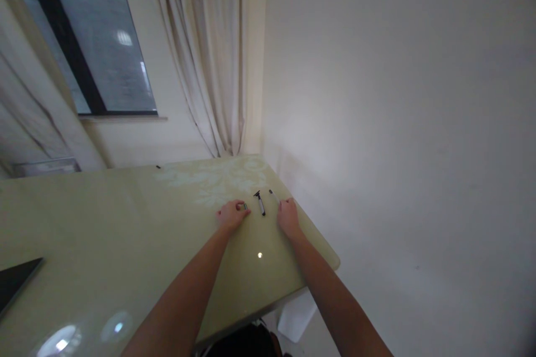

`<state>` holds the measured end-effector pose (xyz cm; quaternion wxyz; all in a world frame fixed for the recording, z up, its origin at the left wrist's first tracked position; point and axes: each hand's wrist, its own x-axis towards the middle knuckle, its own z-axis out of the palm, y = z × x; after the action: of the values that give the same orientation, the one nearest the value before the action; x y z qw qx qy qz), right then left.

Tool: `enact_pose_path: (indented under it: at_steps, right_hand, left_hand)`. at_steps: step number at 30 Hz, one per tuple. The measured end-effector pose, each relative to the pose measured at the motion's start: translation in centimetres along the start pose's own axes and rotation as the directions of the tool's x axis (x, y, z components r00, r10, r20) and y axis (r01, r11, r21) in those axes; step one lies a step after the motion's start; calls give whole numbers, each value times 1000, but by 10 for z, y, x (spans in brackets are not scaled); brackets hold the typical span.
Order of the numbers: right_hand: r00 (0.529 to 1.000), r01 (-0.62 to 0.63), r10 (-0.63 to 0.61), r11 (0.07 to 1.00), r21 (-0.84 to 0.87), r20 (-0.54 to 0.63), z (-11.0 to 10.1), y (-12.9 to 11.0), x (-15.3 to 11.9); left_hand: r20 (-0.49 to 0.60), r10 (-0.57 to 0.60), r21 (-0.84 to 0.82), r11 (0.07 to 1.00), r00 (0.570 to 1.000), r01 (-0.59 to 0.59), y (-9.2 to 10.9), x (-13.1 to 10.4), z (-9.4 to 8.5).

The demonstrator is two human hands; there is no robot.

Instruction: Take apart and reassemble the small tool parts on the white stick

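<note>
On the pale green tabletop (146,223), a razor (260,203) with a dark head and a grey handle lies between my two hands. My left hand (232,215) is left of the razor, its thumb and fingers closed round a small dark item (245,206) too small to name. Right of the razor, my right hand (288,216) is closed on the lower end of a thin white stick with a dark tip, which looks like a toothbrush (273,196). The toothbrush's tip points away from me, and my fingers cover its other end.
A white wall (397,122) runs along the table's right side. Beyond the far edge hang curtains (209,56) beside a window (96,33). A flat dark object (17,281) lies at the left. A small dark bit (158,167) rests at the far edge. Below is a white container (296,315).
</note>
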<state>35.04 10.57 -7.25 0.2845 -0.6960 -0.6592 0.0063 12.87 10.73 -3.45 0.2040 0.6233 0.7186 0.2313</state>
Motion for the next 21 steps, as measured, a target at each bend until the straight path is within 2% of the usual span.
enact_pose_path:
  at_steps: [8,17,21]
  right_hand:
    - [1000,29,-30,995,-97,-8,4,1,3]
    - [997,62,-65,992,-109,-31,4,0,4]
    - [986,61,-66,997,-42,-150,-3,0,0]
  left_hand:
    - [-40,27,19,999,999,-26,4,-4,4]
    - [-49,52,36,998,997,-51,4,-1,8]
    - [-54,141,49,989,988,-139,-2,-8,5]
